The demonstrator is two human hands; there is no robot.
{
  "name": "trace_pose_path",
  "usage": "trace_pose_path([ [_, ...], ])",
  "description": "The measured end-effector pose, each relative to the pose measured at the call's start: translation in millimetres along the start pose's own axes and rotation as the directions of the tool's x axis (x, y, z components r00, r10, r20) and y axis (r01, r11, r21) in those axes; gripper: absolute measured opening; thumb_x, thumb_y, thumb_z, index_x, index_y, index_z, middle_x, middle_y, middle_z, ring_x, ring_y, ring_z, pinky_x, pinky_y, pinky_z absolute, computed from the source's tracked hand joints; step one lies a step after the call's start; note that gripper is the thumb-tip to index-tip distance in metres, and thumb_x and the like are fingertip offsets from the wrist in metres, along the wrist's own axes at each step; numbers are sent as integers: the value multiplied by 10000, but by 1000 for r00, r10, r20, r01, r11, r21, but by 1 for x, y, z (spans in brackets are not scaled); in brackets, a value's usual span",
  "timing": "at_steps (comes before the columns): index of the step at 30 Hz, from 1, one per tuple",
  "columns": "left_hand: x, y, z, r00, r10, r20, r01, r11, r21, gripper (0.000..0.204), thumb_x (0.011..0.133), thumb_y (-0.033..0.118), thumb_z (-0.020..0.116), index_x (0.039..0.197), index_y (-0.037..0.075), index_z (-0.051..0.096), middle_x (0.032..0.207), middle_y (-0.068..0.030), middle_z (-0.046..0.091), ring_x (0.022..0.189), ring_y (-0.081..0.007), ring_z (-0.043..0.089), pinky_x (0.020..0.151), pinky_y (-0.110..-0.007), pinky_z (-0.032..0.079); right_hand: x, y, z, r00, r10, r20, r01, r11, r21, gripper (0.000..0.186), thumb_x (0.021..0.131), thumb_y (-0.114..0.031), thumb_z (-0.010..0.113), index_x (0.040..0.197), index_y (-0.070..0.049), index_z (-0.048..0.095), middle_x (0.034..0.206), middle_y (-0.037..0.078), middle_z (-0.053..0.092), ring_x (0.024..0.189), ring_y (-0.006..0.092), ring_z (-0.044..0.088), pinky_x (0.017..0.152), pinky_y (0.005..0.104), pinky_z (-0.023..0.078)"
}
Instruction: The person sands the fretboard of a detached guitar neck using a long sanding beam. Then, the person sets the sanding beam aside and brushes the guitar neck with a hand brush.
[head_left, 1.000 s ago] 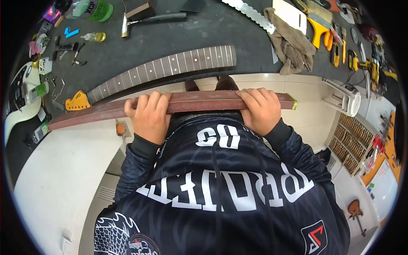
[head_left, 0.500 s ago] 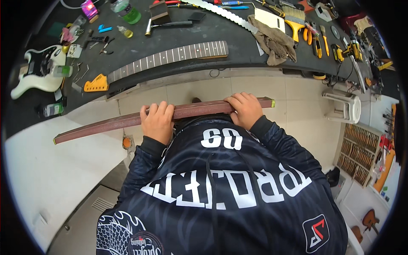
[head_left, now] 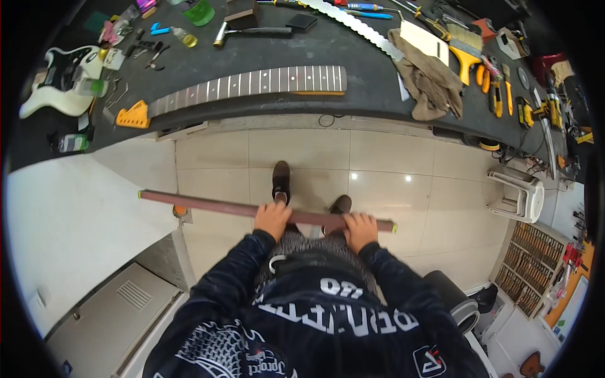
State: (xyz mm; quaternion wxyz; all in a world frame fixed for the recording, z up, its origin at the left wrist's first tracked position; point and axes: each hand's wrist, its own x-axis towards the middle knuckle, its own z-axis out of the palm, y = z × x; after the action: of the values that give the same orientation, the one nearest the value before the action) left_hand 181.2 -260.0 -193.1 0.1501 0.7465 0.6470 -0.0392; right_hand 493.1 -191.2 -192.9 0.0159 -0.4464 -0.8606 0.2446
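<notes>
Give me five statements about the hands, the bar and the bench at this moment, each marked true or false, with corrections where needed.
1. The left hand and the right hand both hold the long reddish bar. True.
2. A guitar neck lies on the dark bench. True.
3. The long reddish bar rests on the dark bench. False: it is held apart from the bench, above the tiled floor.
4. A brown cloth lies to the right of the guitar neck. True.
5. Nothing lies on the bench beyond the guitar neck. False: a hammer, among other things, lies there.
</notes>
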Motion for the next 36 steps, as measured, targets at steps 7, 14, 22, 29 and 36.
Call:
trace_pose_path([
  [7, -5, -28, 74, 995, 102, 15, -100, 991, -93, 345, 807, 203, 721, 1146, 173, 665, 1039, -37, 585, 1040, -250, 577, 991, -456, 414, -28, -9, 95, 982, 190, 24, -191, 981, 43, 500, 794, -210, 724, 1288, -159, 666, 1231, 88, 657, 1168, 336, 589, 1016, 514, 406],
  [14, -7, -43, 85, 998, 30, 56, -21, 988, -156, 327, 895, 202, 624, 1214, 166, 685, 1025, -19, 593, 1022, -225, 579, 1005, -456, 423, -6, -14, 126, 956, 266, 126, -279, 955, 102, 539, 774, -183, 725, 1306, -130, 653, 1273, 127, 632, 1215, 368, 555, 1073, 522, 369],
  [22, -7, -48, 98, 993, -15, 120, 35, 986, -160, 319, 910, 208, 614, 1216, 164, 693, 1018, -28, 594, 1023, -236, 582, 1012, -465, 422, 7, -8, 135, 947, 254, 197, -271, 961, 62, 527, 794, -210, 741, 1311, -161, 653, 1293, 102, 624, 1223, 334, 556, 1072, 519, 362],
  [29, -2, -54, 96, 992, -8, 122, 29, 984, -177, 292, 904, 193, 646, 1189, 154, 701, 1008, -39, 593, 1014, -251, 578, 1007, -463, 420, 11, -9, 135, 950, 234, 207, -260, 959, 108, 539, 785, -190, 732, 1314, -138, 643, 1300, 119, 615, 1230, 352, 547, 1079, 531, 356],
  [36, 8, -63, 90, 987, -9, 161, 42, 978, -203, 305, 895, 192, 655, 1196, 161, 696, 1053, -46, 595, 1059, -264, 564, 1027, -477, 405, 22, -2, 143, 951, 226, 209, -248, 965, 84, 512, 815, -236, 750, 1314, -179, 646, 1288, 69, 621, 1243, 302, 550, 1066, 522, 366],
])
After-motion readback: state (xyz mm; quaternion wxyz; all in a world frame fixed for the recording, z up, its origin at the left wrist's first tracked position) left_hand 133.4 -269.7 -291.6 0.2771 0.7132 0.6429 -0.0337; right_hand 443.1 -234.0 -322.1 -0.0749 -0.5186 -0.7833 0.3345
